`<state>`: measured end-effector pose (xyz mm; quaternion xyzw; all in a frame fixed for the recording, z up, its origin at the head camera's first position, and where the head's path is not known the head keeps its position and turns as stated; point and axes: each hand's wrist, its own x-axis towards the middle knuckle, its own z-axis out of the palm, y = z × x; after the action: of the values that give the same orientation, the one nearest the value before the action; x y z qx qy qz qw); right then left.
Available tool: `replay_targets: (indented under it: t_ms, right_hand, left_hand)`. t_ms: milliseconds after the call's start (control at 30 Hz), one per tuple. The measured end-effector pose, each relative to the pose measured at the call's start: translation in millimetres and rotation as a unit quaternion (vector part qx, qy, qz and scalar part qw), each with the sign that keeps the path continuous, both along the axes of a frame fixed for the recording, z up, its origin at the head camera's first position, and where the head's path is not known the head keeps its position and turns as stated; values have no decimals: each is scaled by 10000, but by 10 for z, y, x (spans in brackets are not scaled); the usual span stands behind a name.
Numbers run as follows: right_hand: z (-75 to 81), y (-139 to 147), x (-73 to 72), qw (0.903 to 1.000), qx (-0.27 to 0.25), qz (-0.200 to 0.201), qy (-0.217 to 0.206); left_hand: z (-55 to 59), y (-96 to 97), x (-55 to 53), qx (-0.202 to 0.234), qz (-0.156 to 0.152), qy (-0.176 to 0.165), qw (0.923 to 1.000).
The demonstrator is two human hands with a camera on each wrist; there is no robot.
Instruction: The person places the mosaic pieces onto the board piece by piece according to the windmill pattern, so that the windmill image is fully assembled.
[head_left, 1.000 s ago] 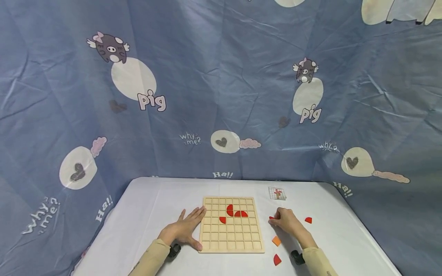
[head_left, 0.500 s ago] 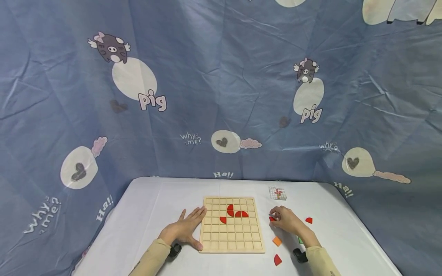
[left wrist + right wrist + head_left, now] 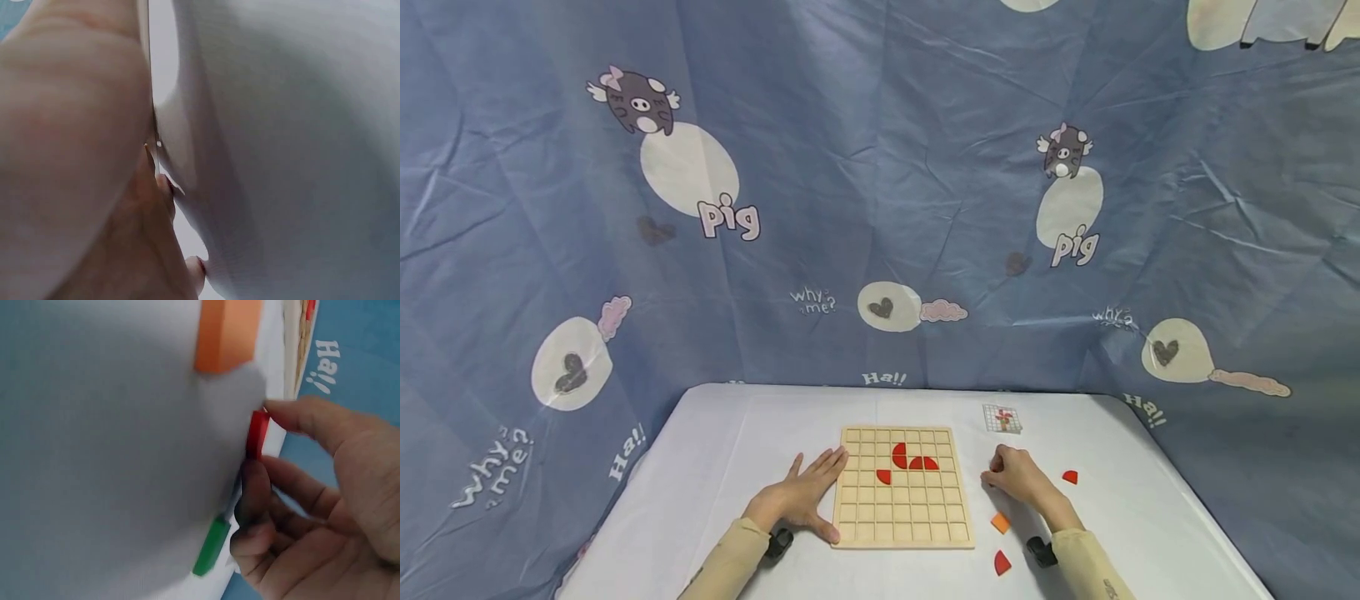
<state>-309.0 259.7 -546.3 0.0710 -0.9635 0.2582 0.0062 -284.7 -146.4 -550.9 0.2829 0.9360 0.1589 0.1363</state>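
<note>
My left hand (image 3: 801, 498) lies with spread fingers along the left edge of a wooden grid board (image 3: 902, 517). Several red quarter-circle pieces sit in the board's cells, one of them a red piece (image 3: 883, 477) left of the others. Right of the board, my right hand (image 3: 1018, 477) pinches a red block (image 3: 257, 434) between thumb and fingers, as the right wrist view shows; the hand hides it in the head view. Close to those fingers in the right wrist view is a green block (image 3: 212, 547). An orange block (image 3: 1001, 522) lies nearer the table's front.
A small picture card (image 3: 1002, 419) lies behind my right hand. Loose red quarter pieces are on the white table (image 3: 760, 433): one red piece (image 3: 1070, 477) to the right, another red piece (image 3: 1002, 562) in front. A blue printed curtain (image 3: 880, 208) hangs behind.
The red block at my right fingertips, visible earlier in the head view, is now covered by the hand. The fingers have drawn together slightly. My left hand and the board stay put.
</note>
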Motion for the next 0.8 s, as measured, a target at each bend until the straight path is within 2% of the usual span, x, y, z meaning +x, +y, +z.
replay_targets:
  t_ms: [133, 333, 567, 800]
  right_hand:
    - [-29, -43, -16, 9995, 85, -294, 36]
    - [2, -47, 9, 9987, 4, -470, -198]
    - [48, 47, 3, 9996, -190, -184, -45]
    - [55, 94, 4, 9994, -152, 140, -272]
  left_hand:
    - [-11, 0, -14, 17, -15, 5, 10000]
    - [-18, -14, -18, 10, -4, -8, 10000]
    - [-30, -23, -17, 5, -17, -31, 10000]
    - [-17, -30, -9, -6, -33, -23, 10000]
